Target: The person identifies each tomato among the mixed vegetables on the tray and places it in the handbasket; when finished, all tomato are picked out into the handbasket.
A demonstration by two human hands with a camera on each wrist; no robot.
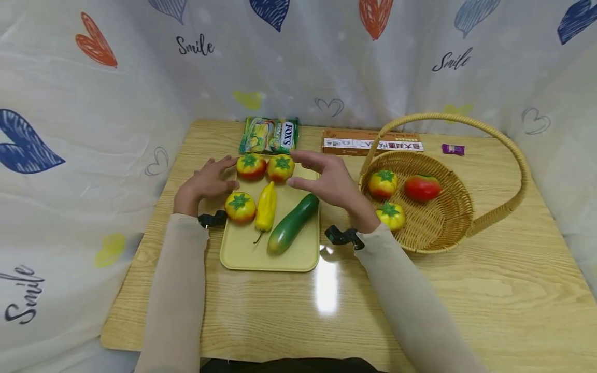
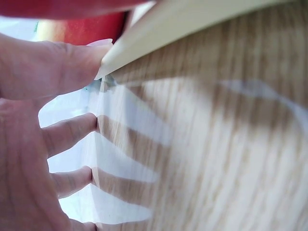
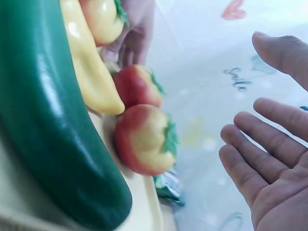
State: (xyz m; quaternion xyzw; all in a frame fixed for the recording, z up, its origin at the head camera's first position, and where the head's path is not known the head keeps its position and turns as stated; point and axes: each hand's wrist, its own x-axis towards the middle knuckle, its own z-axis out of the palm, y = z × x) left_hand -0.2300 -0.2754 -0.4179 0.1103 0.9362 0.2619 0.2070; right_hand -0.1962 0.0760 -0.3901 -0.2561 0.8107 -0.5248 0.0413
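My left hand is at the left rim of a pale yellow tray. In the left wrist view its thumb touches the tray's edge, and the straight fingertips meet the wooden table. Over the tray's far right side, my right hand hovers with fingers spread, holding nothing. On the tray lie a green cucumber, a yellow chili pepper and three red-and-yellow fruits with green leafy caps: one far left, one beside it and one nearer.
To the right stands a wicker basket with a tall handle, holding two similar capped fruits and a red one. Behind the tray lie a green FOX'S packet, a long brown box and a purple wrapper. A printed curtain hangs behind.
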